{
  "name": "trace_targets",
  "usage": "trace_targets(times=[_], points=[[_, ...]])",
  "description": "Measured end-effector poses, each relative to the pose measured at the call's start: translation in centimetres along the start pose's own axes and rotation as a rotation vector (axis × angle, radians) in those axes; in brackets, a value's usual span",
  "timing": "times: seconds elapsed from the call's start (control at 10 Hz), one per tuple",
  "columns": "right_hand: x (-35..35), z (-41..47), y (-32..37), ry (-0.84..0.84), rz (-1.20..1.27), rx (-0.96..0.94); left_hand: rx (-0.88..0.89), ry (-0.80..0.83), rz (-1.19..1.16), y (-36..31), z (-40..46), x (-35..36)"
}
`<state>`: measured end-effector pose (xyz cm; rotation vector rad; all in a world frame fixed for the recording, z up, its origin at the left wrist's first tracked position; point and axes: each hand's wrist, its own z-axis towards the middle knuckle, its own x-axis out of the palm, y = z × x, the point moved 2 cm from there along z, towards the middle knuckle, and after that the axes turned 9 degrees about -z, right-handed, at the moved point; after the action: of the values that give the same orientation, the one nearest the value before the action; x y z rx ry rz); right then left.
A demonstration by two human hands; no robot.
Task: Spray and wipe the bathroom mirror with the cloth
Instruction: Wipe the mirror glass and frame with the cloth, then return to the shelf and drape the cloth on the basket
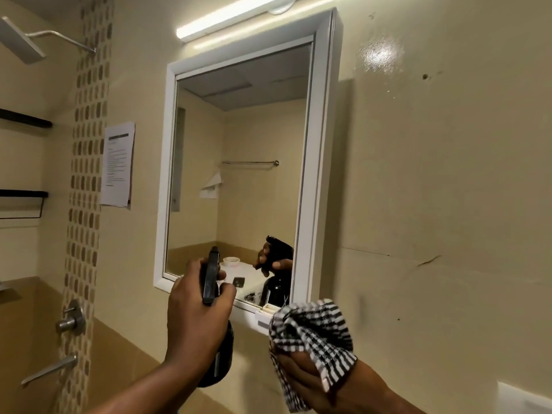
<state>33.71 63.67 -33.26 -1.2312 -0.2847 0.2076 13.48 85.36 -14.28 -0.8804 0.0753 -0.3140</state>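
A white-framed mirror (239, 162) hangs on the beige tiled wall in front of me. My left hand (194, 312) grips a black spray bottle (221, 354) just below the mirror's lower left corner, its nozzle pointing at the glass and fingers curled round the trigger. The bottle and hand are reflected in the lower right of the mirror. My right hand (301, 372) holds a bunched black-and-white checked cloth (313, 333) below the mirror's lower right corner, apart from the glass.
A light bar (227, 19) glows above the mirror. A printed sheet (117, 165) is stuck on the wall to the left. Further left are a mosaic tile strip, a shower head (21, 40), black shelves (24, 118), a mixer valve (71, 318) and a spout (50, 369).
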Motion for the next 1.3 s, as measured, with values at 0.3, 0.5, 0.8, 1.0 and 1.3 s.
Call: trace_targets(times=[0.3,0.5,0.8,1.0,1.3], points=[[-2.1,11.9,-20.2,-0.33,0.091,0.279,0.082,0.037,-0.09,-4.7,-0.4,2.6],[-3.6,10.0,-26.2,-0.291,0.003,0.441,0.14,0.049,-0.202,-8.7,-1.3,3.6],[-7.2,2.4,-32.9,-0.148,-0.264,0.567,0.22,0.172,-0.385,-14.2,-3.6,7.1],[-11.4,-2.4,-35.2,0.022,-0.344,0.554,0.175,0.305,-0.556,-16.1,-6.3,11.2],[-17.7,-5.6,-36.0,0.341,-0.452,0.553,0.108,0.503,-0.765,-19.5,-10.6,14.1]])
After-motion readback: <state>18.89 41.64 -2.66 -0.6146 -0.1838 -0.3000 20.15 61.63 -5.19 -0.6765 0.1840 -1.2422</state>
